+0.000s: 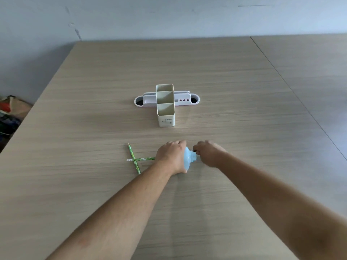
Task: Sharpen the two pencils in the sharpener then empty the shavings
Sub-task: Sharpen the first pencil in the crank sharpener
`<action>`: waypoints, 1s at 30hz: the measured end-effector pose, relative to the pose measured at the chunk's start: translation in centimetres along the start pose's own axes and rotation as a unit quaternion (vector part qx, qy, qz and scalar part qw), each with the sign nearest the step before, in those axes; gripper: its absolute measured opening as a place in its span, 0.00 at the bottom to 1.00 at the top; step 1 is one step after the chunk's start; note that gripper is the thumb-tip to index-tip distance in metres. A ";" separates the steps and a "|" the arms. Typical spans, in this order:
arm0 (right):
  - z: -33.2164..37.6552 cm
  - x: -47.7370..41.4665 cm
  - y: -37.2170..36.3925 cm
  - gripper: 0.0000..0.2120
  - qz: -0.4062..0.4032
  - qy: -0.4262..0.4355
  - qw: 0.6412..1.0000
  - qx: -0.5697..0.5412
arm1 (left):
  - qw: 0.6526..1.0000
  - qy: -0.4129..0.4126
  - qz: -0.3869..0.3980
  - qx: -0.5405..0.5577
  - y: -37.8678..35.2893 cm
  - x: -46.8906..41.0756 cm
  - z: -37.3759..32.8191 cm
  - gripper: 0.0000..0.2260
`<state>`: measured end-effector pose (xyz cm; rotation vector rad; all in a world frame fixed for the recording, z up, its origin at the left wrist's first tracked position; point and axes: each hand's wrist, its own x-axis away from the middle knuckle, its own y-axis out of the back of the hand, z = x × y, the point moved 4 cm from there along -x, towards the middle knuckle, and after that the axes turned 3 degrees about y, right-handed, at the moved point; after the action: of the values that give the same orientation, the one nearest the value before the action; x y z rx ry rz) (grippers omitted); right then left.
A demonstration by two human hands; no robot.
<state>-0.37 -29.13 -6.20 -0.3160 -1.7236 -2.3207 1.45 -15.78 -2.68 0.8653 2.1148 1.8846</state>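
A light blue sharpener (188, 158) rests on the wooden table (93, 109) in front of me. My left hand (171, 156) wraps around its left side and holds it down. My right hand (208, 152) is closed on the small crank handle at the sharpener's right end. One green patterned pencil (139, 159) lies horizontally, its right end hidden under my left hand toward the sharpener. A second green pencil (133, 158) lies loose on the table, crossing the first, with its dark tip pointing away from me.
A cream pen holder with three compartments (166, 106) stands beyond the sharpener. Behind it lies a white holder tray (187, 99) with round holes. Bags (9, 111) sit on the floor at the left edge. A second table (309, 72) adjoins on the right.
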 end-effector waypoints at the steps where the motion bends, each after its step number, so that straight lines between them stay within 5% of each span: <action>1: 0.2 1.0 -1.3 0.09 0.013 0.003 1.000 -0.001 | 1.000 0.007 -0.003 0.004 -0.1 0.0 0.0 0.26; 6: 1.4 6.3 0.9 0.13 0.076 0.067 0.993 -0.062 | 1.000 0.000 0.001 0.002 -0.1 0.0 0.1 0.27; 11: 0.1 0.4 3.8 0.10 -0.028 0.023 0.999 -0.029 | 1.000 -0.013 0.006 -0.013 0.2 0.2 0.1 0.28; 15: 0.7 1.4 -0.7 0.11 0.020 -0.017 0.997 0.071 | 1.000 0.006 -0.007 -0.002 0.1 0.2 0.1 0.26; 19: 2.0 6.2 0.2 0.10 0.069 0.044 0.993 0.088 | 1.000 0.004 0.002 -0.006 0.0 0.1 0.0 0.26; 24: 1.2 2.2 5.4 0.11 -0.018 0.019 0.995 0.092 | 0.999 -0.026 -0.004 -0.021 0.1 0.4 0.0 0.27; 30: 1.2 3.3 -1.4 0.10 0.058 -0.005 0.994 0.090 | 1.000 -0.001 -0.011 -0.009 0.0 0.3 0.1 0.25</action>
<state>-3.93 -27.76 -6.14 -0.3828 -1.8508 -2.0694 1.23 -15.55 -2.66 0.8362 2.0950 1.8879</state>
